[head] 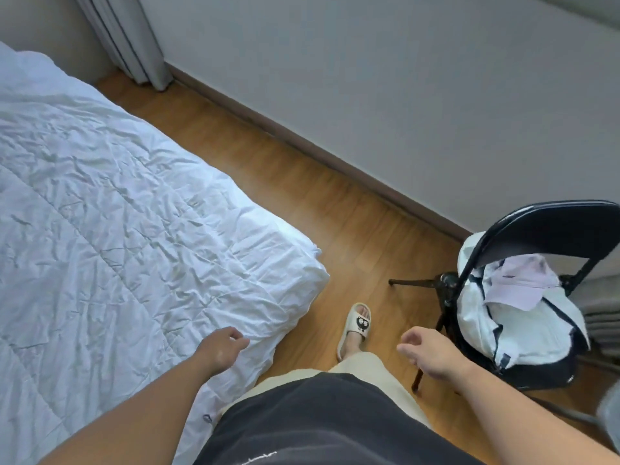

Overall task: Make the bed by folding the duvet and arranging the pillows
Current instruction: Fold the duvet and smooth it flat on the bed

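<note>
A wrinkled white duvet (110, 229) covers the bed and fills the left half of the head view, its corner hanging near the floor at centre. My left hand (223, 347) hovers over the duvet's near edge with fingers loosely curled, holding nothing. My right hand (424, 352) hangs over the wooden floor to the right of the bed, fingers relaxed and empty. No pillows are in view.
A black folding chair (550, 226) with a white bag (523, 327) and a pale cap on it stands at the right, a tripod leg beside it. A strip of wooden floor (302, 182) runs between bed and wall. Grey curtains (127, 38) hang at the far corner.
</note>
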Available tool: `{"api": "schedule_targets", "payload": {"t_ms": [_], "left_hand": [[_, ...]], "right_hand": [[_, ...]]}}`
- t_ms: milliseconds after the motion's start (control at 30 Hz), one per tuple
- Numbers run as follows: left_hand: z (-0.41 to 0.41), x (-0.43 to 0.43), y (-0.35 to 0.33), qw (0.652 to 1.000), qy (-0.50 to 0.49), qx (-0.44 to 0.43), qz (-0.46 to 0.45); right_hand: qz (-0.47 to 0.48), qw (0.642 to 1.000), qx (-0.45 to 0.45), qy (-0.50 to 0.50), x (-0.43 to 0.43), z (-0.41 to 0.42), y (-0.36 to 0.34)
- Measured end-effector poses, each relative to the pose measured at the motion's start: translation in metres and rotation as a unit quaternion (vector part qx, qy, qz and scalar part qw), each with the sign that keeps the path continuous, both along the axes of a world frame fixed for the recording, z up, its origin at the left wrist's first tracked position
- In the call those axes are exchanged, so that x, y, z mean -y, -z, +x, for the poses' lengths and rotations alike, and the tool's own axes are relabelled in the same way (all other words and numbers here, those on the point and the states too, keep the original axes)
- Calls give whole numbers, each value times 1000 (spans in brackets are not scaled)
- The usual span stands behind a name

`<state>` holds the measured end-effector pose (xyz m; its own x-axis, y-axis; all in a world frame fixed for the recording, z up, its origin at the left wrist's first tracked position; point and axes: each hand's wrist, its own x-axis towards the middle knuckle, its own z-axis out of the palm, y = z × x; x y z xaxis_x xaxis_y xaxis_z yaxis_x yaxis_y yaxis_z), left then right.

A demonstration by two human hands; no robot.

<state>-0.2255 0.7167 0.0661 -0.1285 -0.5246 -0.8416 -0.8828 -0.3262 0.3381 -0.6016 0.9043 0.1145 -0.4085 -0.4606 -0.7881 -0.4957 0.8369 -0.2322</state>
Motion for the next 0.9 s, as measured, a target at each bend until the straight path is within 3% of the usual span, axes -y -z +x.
{"api": "schedule_targets", "payload": {"t_ms": [267,467,733,800,900], "left_hand": [[-90,20,-13,994,-79,57,46],[-159,60,-22,996,-48,56,42],[-211,133,22,986,154,62,-20],[-214,144,55,959,265,75,-63],[-225,158,110,886,432,91,-139]], "right_hand": [[59,987,42,-145,112,-109,39],[45,984,30,-170,193,-176,51],[38,990,51,-129,246,-178,97],[60,985,59,-149,251,-164,126],[90,966,87,-225,253,-133,187]]}}
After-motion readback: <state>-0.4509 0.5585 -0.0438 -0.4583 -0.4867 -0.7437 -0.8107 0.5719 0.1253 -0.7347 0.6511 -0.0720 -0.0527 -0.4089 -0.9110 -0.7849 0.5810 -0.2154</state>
